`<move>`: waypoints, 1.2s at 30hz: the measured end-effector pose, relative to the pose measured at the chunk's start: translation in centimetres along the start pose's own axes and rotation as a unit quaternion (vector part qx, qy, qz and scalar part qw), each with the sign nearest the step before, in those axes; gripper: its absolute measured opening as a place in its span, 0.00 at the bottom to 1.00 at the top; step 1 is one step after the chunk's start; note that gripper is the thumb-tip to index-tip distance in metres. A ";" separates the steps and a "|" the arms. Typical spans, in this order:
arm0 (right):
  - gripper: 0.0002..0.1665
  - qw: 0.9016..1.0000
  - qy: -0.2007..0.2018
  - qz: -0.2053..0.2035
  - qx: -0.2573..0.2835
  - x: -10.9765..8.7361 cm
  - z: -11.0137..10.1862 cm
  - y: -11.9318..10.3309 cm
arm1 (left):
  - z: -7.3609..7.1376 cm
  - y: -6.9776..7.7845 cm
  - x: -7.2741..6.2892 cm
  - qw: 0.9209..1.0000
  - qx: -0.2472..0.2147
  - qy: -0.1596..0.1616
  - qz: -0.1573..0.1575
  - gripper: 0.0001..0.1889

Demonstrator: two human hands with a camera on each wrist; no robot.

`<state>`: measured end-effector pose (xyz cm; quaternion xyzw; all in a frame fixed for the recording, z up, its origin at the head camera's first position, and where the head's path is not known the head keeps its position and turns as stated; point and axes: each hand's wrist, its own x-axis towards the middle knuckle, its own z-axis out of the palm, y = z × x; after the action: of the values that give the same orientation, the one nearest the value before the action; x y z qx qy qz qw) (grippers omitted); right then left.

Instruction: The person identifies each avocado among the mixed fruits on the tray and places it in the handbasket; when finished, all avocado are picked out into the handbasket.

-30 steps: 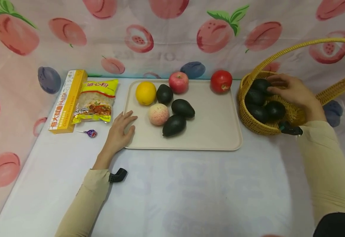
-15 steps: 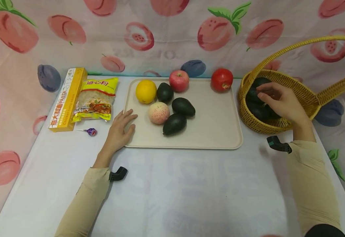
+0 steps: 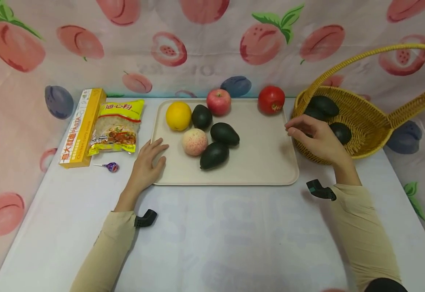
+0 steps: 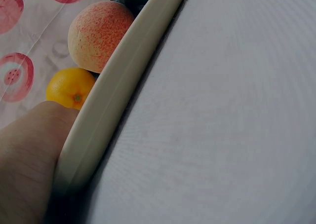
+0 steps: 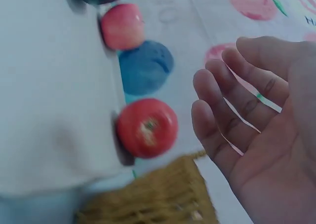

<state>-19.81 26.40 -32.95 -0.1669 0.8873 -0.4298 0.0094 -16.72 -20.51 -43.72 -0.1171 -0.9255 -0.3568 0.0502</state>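
My left hand [image 3: 147, 164] rests with spread fingers on the left rim of the beige tray [image 3: 259, 162]. My right hand [image 3: 316, 136] hovers over the basket's left rim, beside the tray's right edge. In the right wrist view its fingers [image 5: 232, 125] are loosely bent and the palm holds nothing. Dark green avocados [image 3: 225, 134] lie on the tray with a speckled peach [image 3: 195, 142], an orange [image 3: 178, 116] and an apple [image 3: 218, 102]. A round red fruit [image 3: 271, 99] sits at the back right corner. More avocados [image 3: 323, 106] are in the wicker basket [image 3: 369, 121], partly hidden by my right hand.
Left of the tray lie a yellow pasta box [image 3: 82, 129], a bag of macaroni [image 3: 116, 126] and a lollipop [image 3: 112, 166]. The basket's tall handle [image 3: 365, 56] arches over the right side. A fruit-print cloth [image 3: 205, 40] hangs behind the table.
My right hand has come left out of the basket to its rim near the tray, empty. The left hand stays on the tray's rim, and the fruit on the tray has not moved.
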 end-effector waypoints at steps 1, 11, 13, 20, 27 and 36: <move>0.13 1.000 -0.006 -0.004 0.000 0.0 0.4 -0.3 | 0.0 0.0 0.0 1.000 0.000 -0.001 0.000 0.19; 0.13 0.997 -0.056 -0.042 0.026 1.9 3.7 1.3 | 0.2 0.0 0.0 1.000 0.000 0.001 -0.005 0.19; 0.14 0.997 -0.061 -0.039 0.031 2.2 4.2 1.4 | 0.2 0.0 0.0 1.000 0.000 0.000 -0.004 0.19; 0.16 0.996 -0.069 -0.033 0.047 2.9 5.7 -1.4 | 0.1 0.0 0.0 1.000 0.002 0.001 -0.004 0.19; 0.22 0.994 -0.054 -0.029 0.093 4.5 8.3 -1.4 | 0.0 0.0 0.0 1.000 0.003 0.002 -0.001 0.19; 0.37 0.990 -0.082 0.010 0.118 6.0 11.4 -1.0 | 0.1 0.0 -0.1 1.000 0.001 -0.002 -0.006 0.19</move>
<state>-23.37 15.35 -38.63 -0.1908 0.8280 -0.5165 0.1062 -16.61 -20.49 -43.86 -0.1124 -0.9267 -0.3557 0.0465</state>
